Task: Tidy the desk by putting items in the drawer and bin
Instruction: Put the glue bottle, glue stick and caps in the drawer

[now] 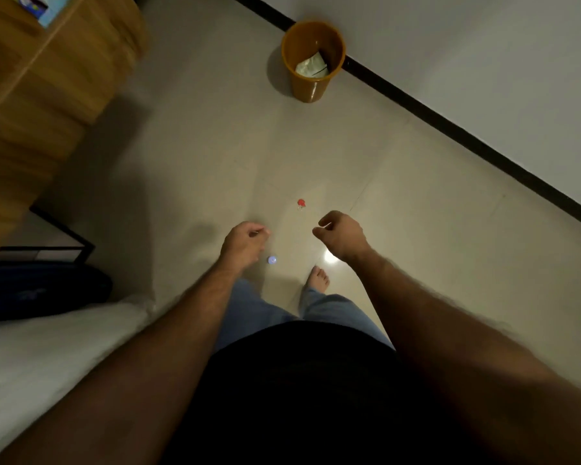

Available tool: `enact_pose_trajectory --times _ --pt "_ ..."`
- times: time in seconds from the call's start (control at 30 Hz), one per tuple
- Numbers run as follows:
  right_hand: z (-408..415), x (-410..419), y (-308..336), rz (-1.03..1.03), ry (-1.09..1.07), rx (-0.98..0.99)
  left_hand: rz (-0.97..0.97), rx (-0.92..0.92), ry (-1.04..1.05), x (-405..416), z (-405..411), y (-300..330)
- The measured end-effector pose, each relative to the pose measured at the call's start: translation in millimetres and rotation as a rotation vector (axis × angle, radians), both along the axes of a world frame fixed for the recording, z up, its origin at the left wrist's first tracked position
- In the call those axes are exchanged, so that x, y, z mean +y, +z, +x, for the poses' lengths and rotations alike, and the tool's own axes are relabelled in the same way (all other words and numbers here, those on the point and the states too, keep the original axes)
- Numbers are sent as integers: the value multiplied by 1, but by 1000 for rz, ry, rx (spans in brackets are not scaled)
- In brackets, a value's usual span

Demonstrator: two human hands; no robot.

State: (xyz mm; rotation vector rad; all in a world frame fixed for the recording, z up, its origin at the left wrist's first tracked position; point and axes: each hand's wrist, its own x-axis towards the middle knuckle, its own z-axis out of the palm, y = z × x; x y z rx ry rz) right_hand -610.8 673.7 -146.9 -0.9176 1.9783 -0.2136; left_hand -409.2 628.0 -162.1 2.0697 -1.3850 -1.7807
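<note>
Both hands curled over floor: left hand (245,241) and right hand (341,234) fingers closed, contents unclear. Orange plastic bin (311,85) ahead holds white crumpled wrapper (311,67).

top: black shirt (302,391) | legs: light blue jeans (249,307), loose at the hem | arms: bare, no sleeves showing, hairy forearms | wrists: no watch or bands | foot (319,278): bare, toes visible past the hem
</note>
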Motion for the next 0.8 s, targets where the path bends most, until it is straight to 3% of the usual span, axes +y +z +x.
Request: enact_pose_trajectory --times 0.33,0.8 --pt "2 35 -67 155 56 -9 56 -62 103 44 -2 -59" --pt "39 32 -313 203 275 -52 95 -294 -52 71 19 -312"
